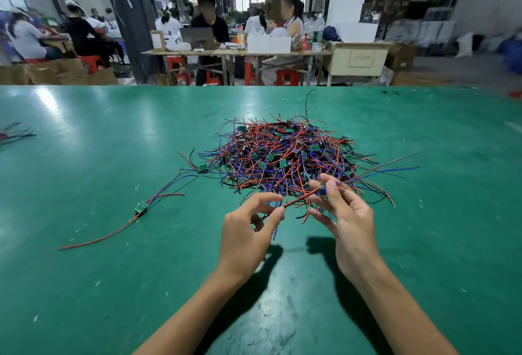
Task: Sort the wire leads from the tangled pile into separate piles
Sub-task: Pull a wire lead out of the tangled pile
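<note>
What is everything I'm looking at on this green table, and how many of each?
Tangled pile of red, blue and black wire leads with small green circuit boards: one, table centre.
Separated wire lead with green board: one, left of the pile.
Second loose lead with green board: one, at the pile's left edge.
Dark wire bundle: one, far left edge.
Green table mat: one.
Left hand: pinches a red wire.
Right hand: holds a lead.

the left hand [248, 230] and right hand [343, 213] are pinching a red wire lead [296, 199] between them at the six o'clock edge of the tangled red, blue and black wire pile [288, 154], lying on the green tabletop [84, 157].
</note>
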A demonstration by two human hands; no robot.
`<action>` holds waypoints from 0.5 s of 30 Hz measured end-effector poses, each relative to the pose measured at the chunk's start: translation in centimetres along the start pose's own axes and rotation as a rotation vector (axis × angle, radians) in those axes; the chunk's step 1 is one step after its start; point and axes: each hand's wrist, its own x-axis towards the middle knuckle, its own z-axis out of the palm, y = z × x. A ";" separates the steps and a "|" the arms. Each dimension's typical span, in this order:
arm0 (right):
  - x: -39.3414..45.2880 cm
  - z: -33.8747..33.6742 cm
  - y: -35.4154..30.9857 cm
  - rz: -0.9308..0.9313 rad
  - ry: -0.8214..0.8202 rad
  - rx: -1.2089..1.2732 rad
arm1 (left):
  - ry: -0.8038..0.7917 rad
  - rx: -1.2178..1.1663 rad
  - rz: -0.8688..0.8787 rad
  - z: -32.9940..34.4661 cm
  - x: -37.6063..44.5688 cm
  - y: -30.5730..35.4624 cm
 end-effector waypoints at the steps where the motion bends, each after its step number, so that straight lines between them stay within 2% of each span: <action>1: 0.2 -0.4 -0.2 0.010 0.029 -0.005 | 0.011 -0.022 -0.029 -0.1 0.2 0.0; 5: 0.5 -1.6 -0.6 0.092 0.043 0.077 | 0.053 -0.076 -0.106 -0.9 0.9 0.0; 11: 0.7 -2.3 -0.7 0.213 -0.059 0.187 | 0.071 -0.185 -0.217 -1.5 1.1 -0.5; 13: 0.8 -2.2 -0.7 0.234 -0.082 0.216 | 0.102 -0.147 -0.179 -1.8 1.2 -0.6; 15: 0.8 -2.2 -0.6 0.221 -0.108 0.217 | 0.188 0.038 -0.042 -2.2 1.2 -0.7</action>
